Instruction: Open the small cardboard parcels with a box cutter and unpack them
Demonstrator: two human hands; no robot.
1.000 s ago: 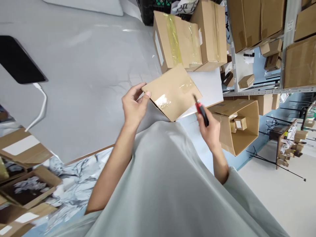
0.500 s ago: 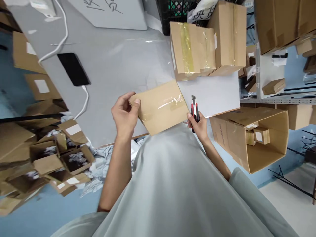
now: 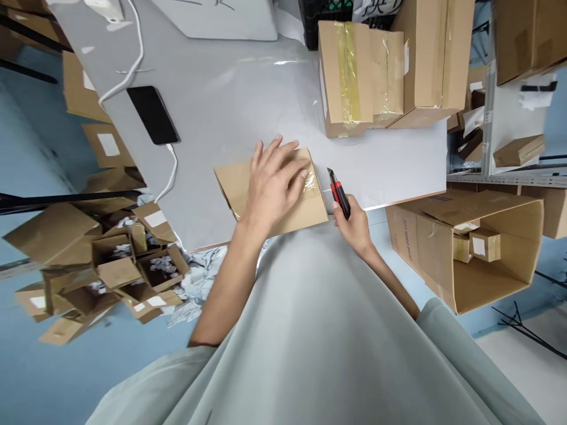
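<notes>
A small cardboard box [image 3: 234, 184] with clear tape lies at the near edge of the grey table [image 3: 212, 106]. Across its top rests my left hand [image 3: 277, 180], fingers spread and partly covering the tape. My right hand [image 3: 352, 224] grips a red and black box cutter [image 3: 339, 195], its blade out and pointing up and away from me. The cutter is just right of the box, apart from it. The box's underside is hidden.
Taped cartons [image 3: 390, 77] stand at the back right beside a black crate [image 3: 328, 12]. A phone [image 3: 153, 115] on a white cable lies left. Right of the table is a large open carton [image 3: 420, 254] holding small boxes; opened boxes [image 3: 115, 265] are heaped on the left.
My left hand has let go of the box's left edge and moved right, onto its top. The box now lies lower on the table. My right hand has left its corner, still holding the cutter.
</notes>
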